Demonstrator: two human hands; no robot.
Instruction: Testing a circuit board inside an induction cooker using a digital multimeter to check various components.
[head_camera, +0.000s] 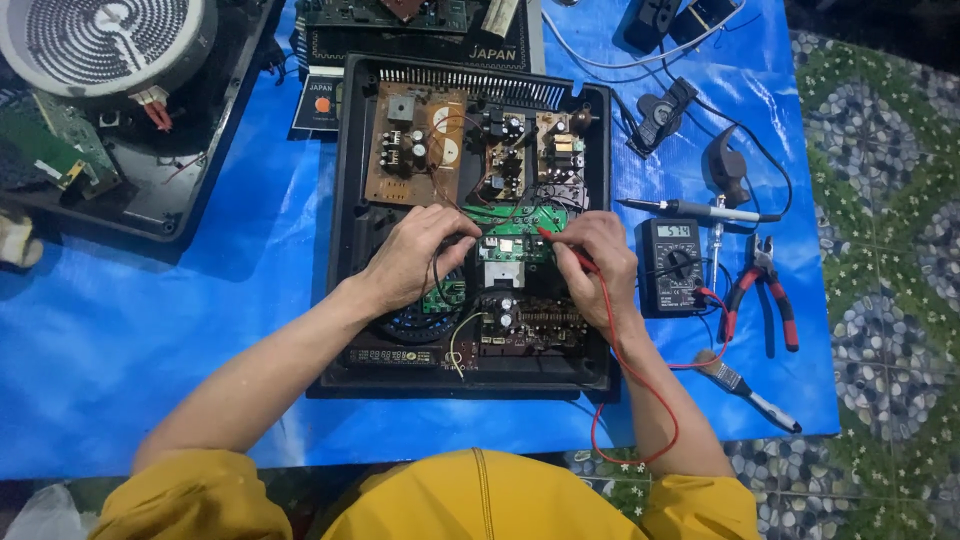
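An opened black appliance case (340, 250) lies on a blue sheet, with brown circuit boards (415, 145) at the back and a green board (515, 220) in the middle. My left hand (415, 258) rests over the case's left half, its fingers pinching a black probe lead against the green board. My right hand (597, 268) grips a red test probe (560, 245) whose tip touches the green board. Its red wire (640, 385) loops along my forearm to a small black multimeter (671, 265) just right of the case.
A second opened appliance with a round coil heater (100, 40) sits at the far left. Right of the multimeter lie a soldering iron (700, 210), red-handled pliers (765, 290) and a small brush (745, 385). The blue sheet (200, 330) ends at a patterned floor (880, 250).
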